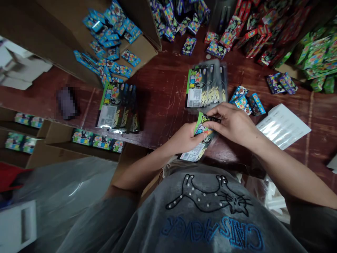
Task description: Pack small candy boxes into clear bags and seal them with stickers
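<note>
Grey shirt (pixel 205 211) foremost. Left hand (pixel 184 138) grips printed packet (pixel 195 154) from beneath at bench (pixel 163 95) edge, apparently steadying it; right hand (pixel 234 124) pinches its top.

A dark red wooden worktop (pixel 163 91) is carrying everything. A stack of printed cards (pixel 206 86) is lying near its middle. Left of that stack, a second card pile (pixel 118 107) is sitting by the near edge. Just right of the stack, small blue boxes (pixel 246 102) are lying, with white sheets (pixel 283 126) farther right. Behind the stack, purple boxes (pixel 189 45) and red boxes (pixel 252 31) are lying in heaps.
</note>
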The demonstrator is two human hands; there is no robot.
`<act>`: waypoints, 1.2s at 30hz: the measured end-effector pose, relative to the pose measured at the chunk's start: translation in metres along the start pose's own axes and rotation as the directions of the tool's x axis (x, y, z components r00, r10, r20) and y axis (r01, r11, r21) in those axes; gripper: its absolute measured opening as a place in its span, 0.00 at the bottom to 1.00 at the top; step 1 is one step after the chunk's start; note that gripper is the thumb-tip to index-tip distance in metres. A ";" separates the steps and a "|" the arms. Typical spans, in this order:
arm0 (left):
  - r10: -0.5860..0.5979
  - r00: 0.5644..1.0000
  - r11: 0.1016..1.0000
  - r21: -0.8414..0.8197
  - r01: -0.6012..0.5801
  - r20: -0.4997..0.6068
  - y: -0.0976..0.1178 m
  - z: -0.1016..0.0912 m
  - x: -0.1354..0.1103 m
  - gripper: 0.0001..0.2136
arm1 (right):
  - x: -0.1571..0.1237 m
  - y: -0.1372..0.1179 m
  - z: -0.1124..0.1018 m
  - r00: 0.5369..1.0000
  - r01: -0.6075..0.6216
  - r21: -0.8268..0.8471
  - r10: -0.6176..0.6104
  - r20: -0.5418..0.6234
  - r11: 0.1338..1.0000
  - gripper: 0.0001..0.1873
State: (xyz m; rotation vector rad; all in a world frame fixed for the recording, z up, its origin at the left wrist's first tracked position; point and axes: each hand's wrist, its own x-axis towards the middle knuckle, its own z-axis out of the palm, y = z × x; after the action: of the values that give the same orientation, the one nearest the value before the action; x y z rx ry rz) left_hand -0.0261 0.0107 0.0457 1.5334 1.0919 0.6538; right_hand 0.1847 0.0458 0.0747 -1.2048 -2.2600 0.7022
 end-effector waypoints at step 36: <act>-0.079 0.997 0.993 0.094 0.077 0.024 -0.008 -0.016 -0.017 0.18 | 0.011 0.013 -0.024 0.871 -0.002 0.277 -0.135 0.472 0.961 0.15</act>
State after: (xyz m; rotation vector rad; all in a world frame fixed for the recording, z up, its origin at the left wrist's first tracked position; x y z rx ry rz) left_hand -0.0494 0.0023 0.0441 1.5660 1.1688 0.5333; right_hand 0.2018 0.0668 0.0861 -0.8786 -2.4724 1.3675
